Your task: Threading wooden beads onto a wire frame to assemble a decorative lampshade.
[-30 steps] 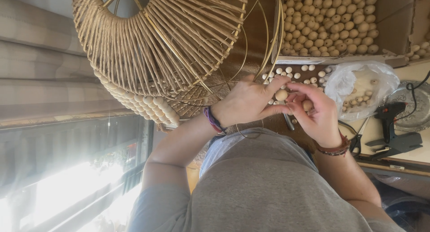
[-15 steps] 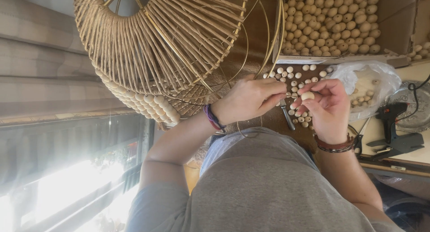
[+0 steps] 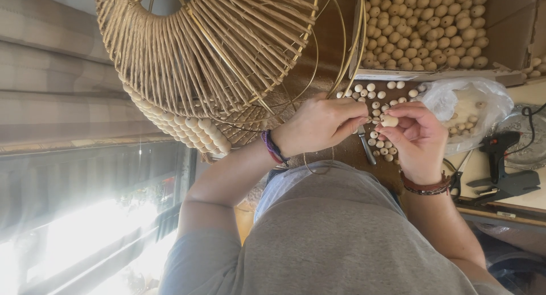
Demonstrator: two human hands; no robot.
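- Currently, in the head view, the right hand point(image 3: 418, 138) pinches a pale wooden bead point(image 3: 389, 121) between thumb and fingertips, fingers narrow around it.
- Left hand point(image 3: 318, 124) is closed narrow, its fingertips meeting the bead; whether it grips a thin wire there cannot be told.
- Judgement: keep the bead's hole turned toward the left fingertips, hold both wrists low and steady, and feed slowly so the bead does not slip.
- Loose beads point(image 3: 381, 144) lie scattered on the brown work surface point(image 3: 333, 39), just below the hands.
- Woven rattan frame point(image 3: 216, 50) with gold wire hoops stands beside the left hand.
- Cardboard box of beads point(image 3: 424, 27) sits near, above the hands; a clear plastic bag point(image 3: 472, 104) holds more.
- Black glue gun point(image 3: 503, 167) rests on a lighter tabletop, apart from the hands.
- Bright window point(image 3: 85, 238) lights the room's edge.
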